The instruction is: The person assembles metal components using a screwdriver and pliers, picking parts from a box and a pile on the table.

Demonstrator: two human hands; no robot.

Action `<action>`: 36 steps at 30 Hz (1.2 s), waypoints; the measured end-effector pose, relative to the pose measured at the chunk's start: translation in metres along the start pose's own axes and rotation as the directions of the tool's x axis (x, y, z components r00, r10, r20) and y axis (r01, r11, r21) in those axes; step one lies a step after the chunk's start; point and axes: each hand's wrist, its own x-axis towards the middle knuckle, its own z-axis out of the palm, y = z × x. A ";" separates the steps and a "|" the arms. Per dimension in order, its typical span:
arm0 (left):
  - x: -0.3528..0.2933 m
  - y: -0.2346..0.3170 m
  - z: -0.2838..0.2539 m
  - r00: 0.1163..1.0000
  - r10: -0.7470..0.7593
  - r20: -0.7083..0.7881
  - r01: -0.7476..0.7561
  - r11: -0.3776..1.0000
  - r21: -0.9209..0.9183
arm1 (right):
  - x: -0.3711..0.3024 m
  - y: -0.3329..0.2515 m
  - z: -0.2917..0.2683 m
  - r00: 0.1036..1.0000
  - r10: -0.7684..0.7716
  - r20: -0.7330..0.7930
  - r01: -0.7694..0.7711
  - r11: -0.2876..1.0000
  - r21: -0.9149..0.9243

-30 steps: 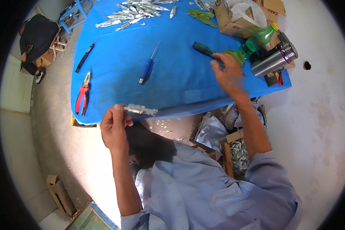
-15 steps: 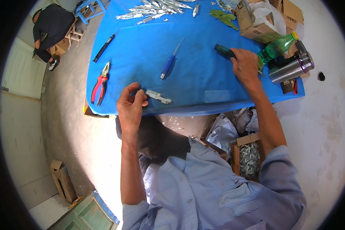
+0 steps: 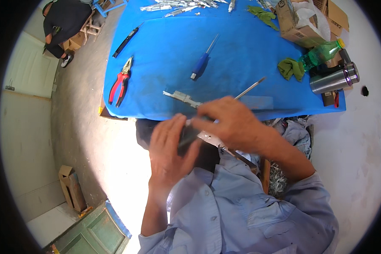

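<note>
My right hand [image 3: 237, 122] is closed round a screwdriver with a dark green handle [image 3: 187, 139]. Its metal shaft [image 3: 250, 88] sticks out past the hand toward the upper right, over the table edge. My left hand [image 3: 167, 148] faces the handle's end, fingers stretched and thumb apart; blur hides whether it touches the handle. Just beyond both hands, a slim silvery metal part [image 3: 182, 98] lies at the table's near edge. Farther in are a blue-handled screwdriver [image 3: 201, 63], red-handled pliers [image 3: 122, 82] and a black pen-like tool [image 3: 127, 41].
Several similar metal parts [image 3: 186, 6] are heaped at the far side of the blue-covered table [image 3: 165, 46]. On the right stand a carton [image 3: 300, 25], a green bottle [image 3: 324, 54], a green cloth [image 3: 291, 69] and a steel flask [image 3: 332, 79]. Another person [image 3: 67, 23] sits at far left.
My right hand has brought the green-handled screwdriver from the table's right side to in front of me. The left hand has left the metal part, which now lies turned, and come to the handle.
</note>
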 end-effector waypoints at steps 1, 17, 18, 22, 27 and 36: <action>-0.008 0.002 0.000 0.997 -0.029 0.076 0.033 0.998 -0.050 | 0.003 -0.010 0.008 0.999 -0.048 0.015 0.048 0.999 0.021; -0.093 -0.007 -0.023 0.705 -0.705 0.079 0.644 0.589 -0.488 | 0.010 -0.009 0.054 0.944 0.216 -0.248 -0.186 0.973 0.140; -0.096 -0.008 -0.024 0.699 -0.711 0.077 0.650 0.587 -0.483 | 0.013 -0.003 0.057 0.935 0.267 -0.233 -0.240 0.961 0.137; -0.106 -0.009 -0.026 0.657 -0.748 0.097 0.693 0.548 -0.468 | 0.022 0.008 0.072 0.906 0.392 -0.160 -0.387 0.920 0.067; -0.113 -0.010 -0.028 0.661 -0.746 0.075 0.707 0.587 -0.395 | 0.020 0.019 0.086 0.893 0.428 -0.136 -0.423 0.904 0.061; -0.127 -0.012 -0.029 0.731 -0.683 0.006 0.644 0.687 -0.337 | -0.005 -0.015 0.065 0.559 0.775 0.295 -0.731 0.292 0.617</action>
